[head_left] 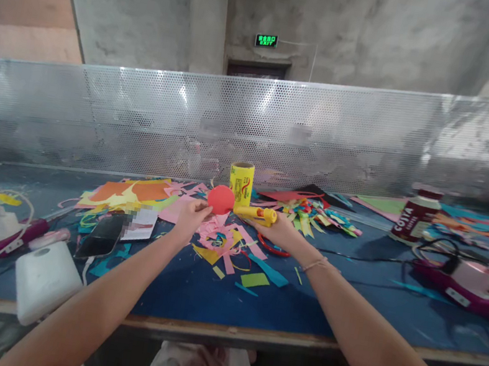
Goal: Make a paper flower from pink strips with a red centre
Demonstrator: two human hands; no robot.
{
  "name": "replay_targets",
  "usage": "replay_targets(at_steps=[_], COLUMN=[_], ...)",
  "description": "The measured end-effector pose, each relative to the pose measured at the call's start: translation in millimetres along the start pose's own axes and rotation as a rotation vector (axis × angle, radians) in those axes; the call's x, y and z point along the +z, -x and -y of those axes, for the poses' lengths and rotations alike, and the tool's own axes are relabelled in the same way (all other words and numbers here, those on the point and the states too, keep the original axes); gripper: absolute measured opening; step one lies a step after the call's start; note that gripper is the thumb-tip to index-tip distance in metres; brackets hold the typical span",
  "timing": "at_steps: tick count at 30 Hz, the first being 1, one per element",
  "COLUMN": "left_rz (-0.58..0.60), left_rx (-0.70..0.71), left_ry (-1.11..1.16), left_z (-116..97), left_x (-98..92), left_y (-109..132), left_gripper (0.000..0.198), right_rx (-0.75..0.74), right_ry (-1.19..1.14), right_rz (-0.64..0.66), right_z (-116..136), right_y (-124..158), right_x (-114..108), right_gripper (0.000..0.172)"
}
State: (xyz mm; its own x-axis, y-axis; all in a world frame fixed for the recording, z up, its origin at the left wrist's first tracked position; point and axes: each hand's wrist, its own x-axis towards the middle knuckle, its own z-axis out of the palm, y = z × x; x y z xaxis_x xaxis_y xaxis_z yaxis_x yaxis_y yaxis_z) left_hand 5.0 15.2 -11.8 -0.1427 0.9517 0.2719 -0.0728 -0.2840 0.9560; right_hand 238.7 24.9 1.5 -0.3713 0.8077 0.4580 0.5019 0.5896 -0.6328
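Between the fingertips of my left hand (192,217), a round red paper disc (221,199) is pinched at its edge and held upright above the scraps. My right hand (280,232) is closed around a yellow hot glue gun (258,214), whose nose points left, close to the disc's right edge. Whether the two touch, I cannot tell. Just behind them stands a yellow cardboard tube (241,182) with printed lettering. Beneath both hands lie pink, yellow and green paper scraps (224,242). A red curved handle (273,250) shows partly under my right hand.
Left are a phone (101,235), a white box-shaped device (46,280) and a purple power strip (9,242) with cables. Right are a brown Costa bottle (417,216) and another purple power strip (462,291). A perforated metal screen (142,121) runs along the table's back.
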Motion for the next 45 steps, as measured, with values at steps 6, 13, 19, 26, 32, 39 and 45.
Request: replay_targets(at_steps=[6,13,19,26,32,39,45], left_rz=[-0.012,-0.021,-0.028,-0.030,-0.058,-0.066,-0.086], left_rx=[0.020,0.005,-0.031,0.002,0.017,0.083,0.094], left_ry=[-0.006,0.022,0.020,-0.035,-0.086,-0.136,-0.140], left_z=[-0.8,1.0,-2.0,-4.8,-0.8,3.8,0.1], left_x=[0.2,0.0,2.4,2.2,-4.1,-10.5,-13.4], left_y=[0.9,-1.0,1.8,3.8,-0.9,-7.1,-9.9], left_gripper=[0.017,0.017,0.013,0.013,0.013,0.017,0.014], right_rx=[0.013,-0.009,-0.046,-0.044,-0.088,-0.076,-0.061], right_ry=[0.099,0.111,0.081,0.088,0.030,0.055,0.400], right_rz=[-0.012,0.015,0.023,0.030,0.062,0.022,-0.076], right_z=[2.5,6.3,9.8,10.3,12.0,8.3,1.8], right_y=[2.1,3.1,4.9,6.2,6.6,5.6,0.7], right_x=[0.5,0.4,0.8,2.3,-1.3,-4.3,-17.2], right_gripper=[0.026,0.023,0.020,0.020,0.026,0.025,0.024])
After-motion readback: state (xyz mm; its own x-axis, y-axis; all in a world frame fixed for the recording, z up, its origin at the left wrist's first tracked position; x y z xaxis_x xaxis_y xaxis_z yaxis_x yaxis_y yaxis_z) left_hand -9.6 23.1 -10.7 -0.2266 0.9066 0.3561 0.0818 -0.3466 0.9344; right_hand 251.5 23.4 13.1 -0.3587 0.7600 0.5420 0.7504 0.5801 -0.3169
